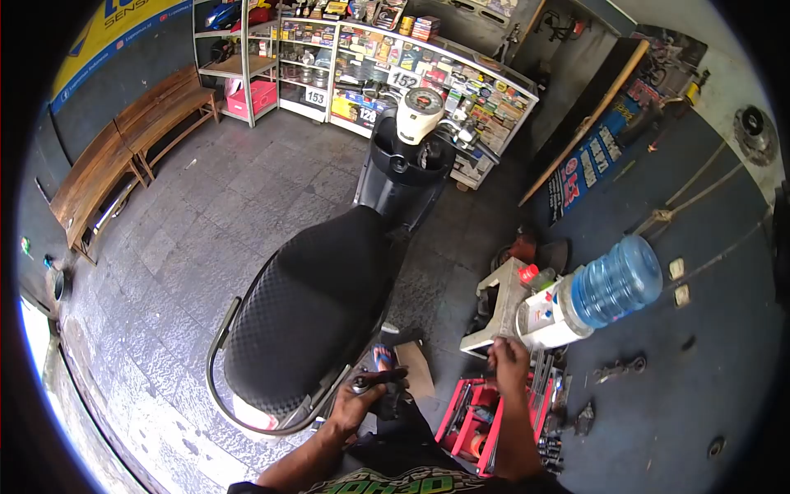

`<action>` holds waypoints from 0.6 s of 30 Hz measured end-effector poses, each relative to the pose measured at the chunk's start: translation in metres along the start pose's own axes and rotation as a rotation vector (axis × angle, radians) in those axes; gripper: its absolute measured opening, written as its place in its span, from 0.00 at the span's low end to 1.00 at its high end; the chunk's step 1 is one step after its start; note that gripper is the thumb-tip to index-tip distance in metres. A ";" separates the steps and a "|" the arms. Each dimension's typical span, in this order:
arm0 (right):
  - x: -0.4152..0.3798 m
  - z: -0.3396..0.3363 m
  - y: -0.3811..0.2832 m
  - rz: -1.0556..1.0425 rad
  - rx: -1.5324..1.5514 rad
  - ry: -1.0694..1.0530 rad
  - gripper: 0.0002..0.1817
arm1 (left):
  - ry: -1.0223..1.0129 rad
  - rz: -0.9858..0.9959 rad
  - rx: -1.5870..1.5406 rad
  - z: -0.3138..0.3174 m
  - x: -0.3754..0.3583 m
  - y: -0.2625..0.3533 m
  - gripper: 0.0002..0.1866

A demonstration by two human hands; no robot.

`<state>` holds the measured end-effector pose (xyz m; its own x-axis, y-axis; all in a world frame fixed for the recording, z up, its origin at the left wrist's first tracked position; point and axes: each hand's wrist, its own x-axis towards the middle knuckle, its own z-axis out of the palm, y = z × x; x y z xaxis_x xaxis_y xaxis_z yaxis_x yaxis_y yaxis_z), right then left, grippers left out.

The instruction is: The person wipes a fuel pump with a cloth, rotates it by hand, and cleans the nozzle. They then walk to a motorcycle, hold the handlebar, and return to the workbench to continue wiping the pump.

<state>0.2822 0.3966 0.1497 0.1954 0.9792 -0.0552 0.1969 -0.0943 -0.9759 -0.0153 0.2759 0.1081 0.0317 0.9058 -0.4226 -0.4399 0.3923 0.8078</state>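
My left hand [351, 409] is closed round a black tool [390, 398] with a round silver end; its exact kind is hard to make out. This hand is beside the rear right side of a scooter [313, 305] with a black checkered seat. My right hand [508, 362] hangs over a red toolbox [487, 405], its fingers curled; whatever they may hold is hidden. Loose tools and an orange item lie in the toolbox compartments. A flat piece of brown cardboard [416, 370] is on the floor between the scooter and the toolbox, near my foot.
A water dispenser [555, 313] with a blue bottle [617, 281] stands at the right, against a pale stool [500, 306]. Behind the scooter is a glass display case [395, 62] full of parts. Wooden benches [123, 152] line the left wall. Metal parts hang on the right wall.
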 end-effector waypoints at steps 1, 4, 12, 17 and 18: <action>0.046 -0.001 0.004 -0.071 0.006 -0.012 0.11 | 0.059 0.032 -0.098 -0.004 0.010 0.002 0.14; 0.196 0.006 -0.010 -0.255 -0.027 -0.039 0.11 | 0.199 0.090 -0.178 -0.021 0.052 -0.009 0.13; 0.494 0.075 -0.049 -0.158 -0.029 -0.051 0.28 | 0.537 0.202 -0.213 0.027 0.142 0.064 0.14; 0.544 0.096 -0.060 -0.121 0.050 -0.294 0.27 | 0.624 0.184 -0.181 0.052 0.174 0.086 0.13; 0.553 0.098 -0.056 -0.116 0.051 -0.300 0.27 | 0.642 0.188 -0.132 0.055 0.178 0.088 0.13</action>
<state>0.2853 0.9606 0.1528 -0.1191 0.9929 0.0048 0.1517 0.0230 -0.9882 0.0016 0.4805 0.1263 -0.5772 0.6660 -0.4726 -0.4927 0.1775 0.8519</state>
